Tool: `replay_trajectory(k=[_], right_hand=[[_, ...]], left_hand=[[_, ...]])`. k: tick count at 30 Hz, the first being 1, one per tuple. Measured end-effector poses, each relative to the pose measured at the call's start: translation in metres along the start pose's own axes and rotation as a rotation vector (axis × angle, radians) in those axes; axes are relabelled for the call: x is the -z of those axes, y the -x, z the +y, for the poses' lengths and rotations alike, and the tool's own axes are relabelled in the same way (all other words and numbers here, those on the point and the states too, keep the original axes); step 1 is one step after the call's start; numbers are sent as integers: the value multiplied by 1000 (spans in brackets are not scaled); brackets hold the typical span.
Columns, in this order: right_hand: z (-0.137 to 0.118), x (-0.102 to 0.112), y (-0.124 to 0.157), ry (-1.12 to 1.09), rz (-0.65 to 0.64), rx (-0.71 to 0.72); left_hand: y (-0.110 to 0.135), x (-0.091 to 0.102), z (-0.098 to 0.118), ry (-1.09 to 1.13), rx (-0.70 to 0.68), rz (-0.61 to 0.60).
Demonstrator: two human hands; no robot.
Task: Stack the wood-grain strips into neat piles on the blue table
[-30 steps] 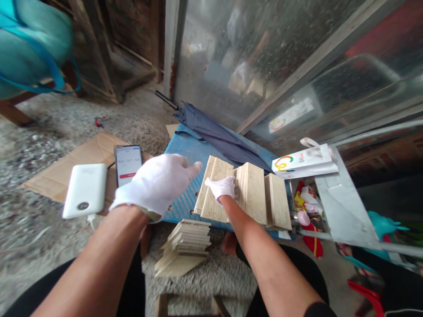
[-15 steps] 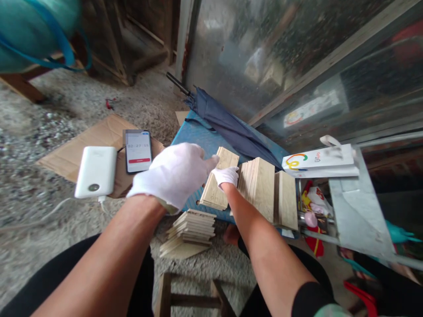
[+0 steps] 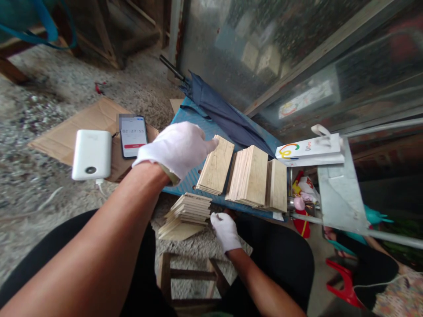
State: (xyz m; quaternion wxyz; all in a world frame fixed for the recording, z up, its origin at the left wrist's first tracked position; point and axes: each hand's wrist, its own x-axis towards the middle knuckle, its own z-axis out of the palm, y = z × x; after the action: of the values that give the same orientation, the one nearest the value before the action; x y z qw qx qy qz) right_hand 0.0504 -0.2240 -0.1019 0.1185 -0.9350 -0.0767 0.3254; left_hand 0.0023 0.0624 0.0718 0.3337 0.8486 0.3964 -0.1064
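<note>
My left hand [image 3: 185,147], in a white glove, reaches over the blue surface. One finger stretches out to the upper left edge of a short stack of thin wooden boards [image 3: 218,165]; the other fingers are mostly hidden behind the hand. Below, my right hand [image 3: 226,231], also gloved in white, is apart from the blue surface, with nothing visible in its loosely bent fingers. Its fingertips are close to the right side of a lower, fanned pile of boards [image 3: 190,211]. Two more board stacks stand to the right, a thick one [image 3: 254,176] and a narrower one [image 3: 278,185].
A folded dark umbrella [image 3: 221,103] lies along the far edge of the blue surface [image 3: 178,116]. Left are a phone [image 3: 133,138] and white power bank [image 3: 91,154] on cardboard [image 3: 82,119]. A white box [image 3: 310,149] sits right. A wooden stool [image 3: 191,274] stands below.
My right hand has left the short stack and come down towards me, beside the lower pile. My left hand keeps its place at the stack. The view has shifted slightly.
</note>
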Motion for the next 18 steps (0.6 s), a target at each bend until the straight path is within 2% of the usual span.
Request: replay_trajectory(k=[3,6,9,12,18], right_hand=[[26,-27,0,9,-26,-111],[32,-49,-7,-12,-30,-199],[32,-64,-8,-52,-32,-210],[34,-71,-5,-89,-36,-185],[35,-68,-1,-181,-70,-134]], left_hand=[[2,1,2,-6,-25,9],[4,1,2,-14,-56,4],[5,2,1,-16,-79,-9],[5,3,2,-21,-61,-1],[4,-1,2,-26,-55,-4]])
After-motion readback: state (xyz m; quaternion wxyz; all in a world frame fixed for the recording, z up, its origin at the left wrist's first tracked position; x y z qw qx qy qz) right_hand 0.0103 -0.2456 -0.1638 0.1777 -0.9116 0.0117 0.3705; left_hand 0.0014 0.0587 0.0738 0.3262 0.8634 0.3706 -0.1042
